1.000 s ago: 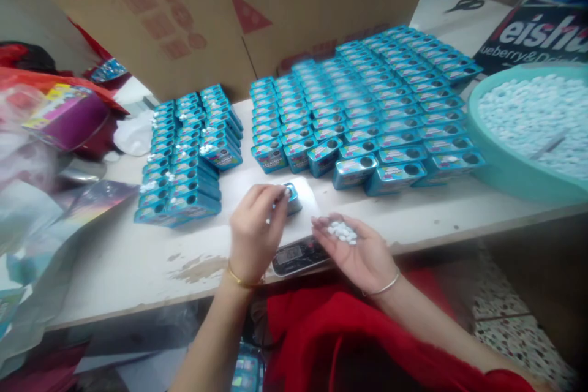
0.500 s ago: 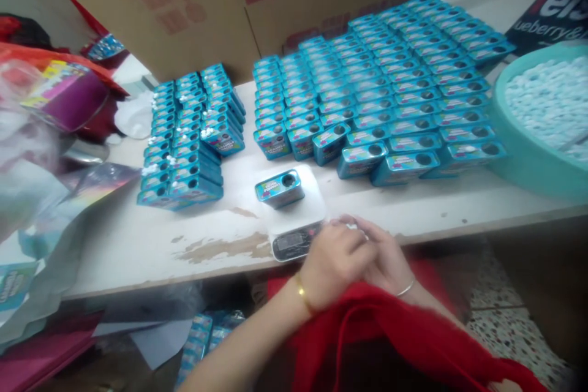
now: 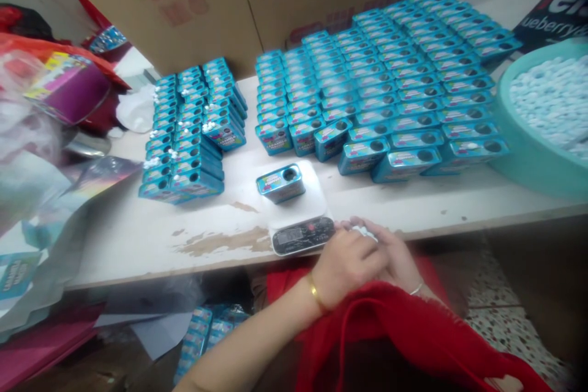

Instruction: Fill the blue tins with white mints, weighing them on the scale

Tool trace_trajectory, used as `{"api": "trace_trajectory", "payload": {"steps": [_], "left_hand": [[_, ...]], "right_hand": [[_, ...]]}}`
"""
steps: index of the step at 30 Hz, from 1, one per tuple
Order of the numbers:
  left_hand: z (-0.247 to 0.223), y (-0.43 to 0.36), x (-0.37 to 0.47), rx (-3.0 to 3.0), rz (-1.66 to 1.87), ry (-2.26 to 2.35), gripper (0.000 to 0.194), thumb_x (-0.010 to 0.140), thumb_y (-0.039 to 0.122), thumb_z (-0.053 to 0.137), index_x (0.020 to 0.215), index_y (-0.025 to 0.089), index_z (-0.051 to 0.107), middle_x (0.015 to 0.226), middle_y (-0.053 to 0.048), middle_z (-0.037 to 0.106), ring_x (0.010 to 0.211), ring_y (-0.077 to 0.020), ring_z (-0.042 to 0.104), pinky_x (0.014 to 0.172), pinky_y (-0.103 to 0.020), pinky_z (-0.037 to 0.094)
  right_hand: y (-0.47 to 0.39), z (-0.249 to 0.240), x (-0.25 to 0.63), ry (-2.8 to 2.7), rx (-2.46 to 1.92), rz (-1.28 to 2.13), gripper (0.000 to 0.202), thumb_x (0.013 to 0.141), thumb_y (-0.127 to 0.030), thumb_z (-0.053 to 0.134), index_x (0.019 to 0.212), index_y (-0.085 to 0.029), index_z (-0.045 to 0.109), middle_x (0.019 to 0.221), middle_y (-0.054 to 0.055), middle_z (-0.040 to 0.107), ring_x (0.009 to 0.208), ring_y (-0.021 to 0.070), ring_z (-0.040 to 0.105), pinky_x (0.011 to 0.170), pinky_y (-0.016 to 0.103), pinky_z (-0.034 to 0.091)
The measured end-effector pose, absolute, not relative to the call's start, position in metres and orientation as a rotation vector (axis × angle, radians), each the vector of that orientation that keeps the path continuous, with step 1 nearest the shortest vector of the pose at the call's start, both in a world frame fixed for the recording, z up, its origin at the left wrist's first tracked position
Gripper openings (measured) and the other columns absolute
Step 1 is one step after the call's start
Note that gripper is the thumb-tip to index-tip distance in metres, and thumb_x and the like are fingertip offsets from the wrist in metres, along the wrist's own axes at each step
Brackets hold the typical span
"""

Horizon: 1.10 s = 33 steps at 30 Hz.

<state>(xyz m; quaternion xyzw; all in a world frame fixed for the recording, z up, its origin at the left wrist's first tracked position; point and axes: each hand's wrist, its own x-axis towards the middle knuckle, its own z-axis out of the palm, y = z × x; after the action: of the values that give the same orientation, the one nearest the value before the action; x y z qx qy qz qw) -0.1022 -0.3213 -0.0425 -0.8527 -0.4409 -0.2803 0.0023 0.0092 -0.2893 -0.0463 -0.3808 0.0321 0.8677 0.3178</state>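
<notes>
A blue tin (image 3: 281,184) with a dark round opening stands on the white plate of a small digital scale (image 3: 303,234). My left hand (image 3: 350,263), with a gold bangle at the wrist, is bent over my right hand, its fingers closed; what its fingertips hold is hidden. My right hand (image 3: 397,257), with a thin silver bangle, is cupped round several small white candies (image 3: 365,231). Both hands touch each other at the table's front edge, just right of the scale's display.
Rows of blue tins (image 3: 376,79) fill the back right; a smaller group (image 3: 184,141) with white candies on top stands left. A turquoise tub (image 3: 523,153) of pale candies is at the right. Behind is a cardboard box (image 3: 206,18). Plastic bags (image 3: 27,110) lie far left.
My left hand has moved slightly right, baring more of the scale's display. The white candies in my right hand show more clearly. The tin on the scale has stayed in place.
</notes>
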Motion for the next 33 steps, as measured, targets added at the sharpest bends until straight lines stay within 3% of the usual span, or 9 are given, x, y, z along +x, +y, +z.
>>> {"api": "trace_trajectory", "payload": {"steps": [8, 11, 16, 18, 22, 28, 33], "left_hand": [[-0.042, -0.322, -0.101, -2.659, -0.932, -1.401, 0.021, 0.091, 0.018, 0.045, 0.080, 0.016, 0.061, 0.074, -0.002, 0.060, 0.071, -0.0133, 0.049, 0.067, -0.029, 0.038], [-0.017, -0.320, -0.119, -2.603, -1.063, -1.422, 0.013, 0.088, 0.020, 0.052, 0.095, 0.017, 0.062, 0.093, -0.005, 0.063, 0.083, -0.0142, 0.053, 0.074, -0.029, 0.041], [0.037, -0.308, -0.190, -2.204, -0.793, -1.798, 0.058, 0.080, 0.039, 0.066, 0.131, 0.019, 0.045, 0.128, -0.014, 0.052, 0.117, -0.0274, 0.046, 0.096, -0.042, 0.034], [0.048, -0.298, -0.220, -2.187, -0.550, -1.889, 0.062, 0.080, 0.046, 0.063, 0.133, 0.020, 0.043, 0.125, -0.014, 0.055, 0.112, -0.0283, 0.050, 0.091, -0.042, 0.036], [0.051, -0.275, -0.261, -2.328, -0.346, -1.844, 0.031, 0.090, 0.038, 0.051, 0.113, 0.019, 0.055, 0.099, -0.007, 0.066, 0.086, -0.0199, 0.059, 0.076, -0.034, 0.038], [0.030, -0.222, -0.294, -2.250, -0.399, -1.745, 0.037, 0.090, 0.037, 0.049, 0.119, 0.016, 0.052, 0.103, -0.010, 0.064, 0.093, -0.0234, 0.056, 0.079, -0.035, 0.040], [-0.007, -0.200, -0.299, -2.215, -0.414, -1.796, 0.032, 0.089, 0.039, 0.051, 0.114, 0.019, 0.058, 0.104, -0.009, 0.065, 0.095, -0.0228, 0.056, 0.079, -0.036, 0.037]], "right_hand": [[-0.290, -0.041, 0.005, 0.208, -1.007, 2.272, 0.014, 0.084, -0.020, 0.054, 0.083, -0.015, 0.068, 0.087, 0.007, 0.072, 0.088, 0.0185, 0.070, 0.080, 0.030, 0.057], [-0.287, -0.040, 0.003, 0.233, -0.974, 2.255, 0.015, 0.085, -0.017, 0.053, 0.083, -0.012, 0.068, 0.080, 0.007, 0.072, 0.078, 0.0168, 0.070, 0.074, 0.027, 0.059], [-0.276, -0.043, 0.005, 0.203, -1.036, 2.082, 0.025, 0.088, -0.007, 0.045, 0.078, -0.007, 0.067, 0.081, 0.014, 0.073, 0.079, 0.0196, 0.072, 0.075, 0.031, 0.060], [-0.273, -0.045, 0.007, 0.219, -1.062, 2.047, 0.027, 0.089, -0.007, 0.044, 0.076, -0.006, 0.067, 0.081, 0.016, 0.073, 0.081, 0.0211, 0.072, 0.075, 0.032, 0.060], [-0.272, -0.048, 0.010, 0.225, -1.058, 2.019, 0.025, 0.088, -0.006, 0.046, 0.074, -0.005, 0.067, 0.081, 0.017, 0.073, 0.081, 0.0226, 0.072, 0.074, 0.031, 0.061], [-0.274, -0.048, 0.009, 0.214, -1.055, 2.029, 0.023, 0.088, -0.007, 0.048, 0.076, -0.004, 0.068, 0.081, 0.017, 0.072, 0.080, 0.0234, 0.072, 0.072, 0.031, 0.061], [-0.275, -0.049, 0.008, 0.201, -1.059, 2.032, 0.020, 0.086, -0.005, 0.051, 0.076, -0.004, 0.068, 0.080, 0.017, 0.072, 0.080, 0.0242, 0.072, 0.072, 0.031, 0.061]]}}
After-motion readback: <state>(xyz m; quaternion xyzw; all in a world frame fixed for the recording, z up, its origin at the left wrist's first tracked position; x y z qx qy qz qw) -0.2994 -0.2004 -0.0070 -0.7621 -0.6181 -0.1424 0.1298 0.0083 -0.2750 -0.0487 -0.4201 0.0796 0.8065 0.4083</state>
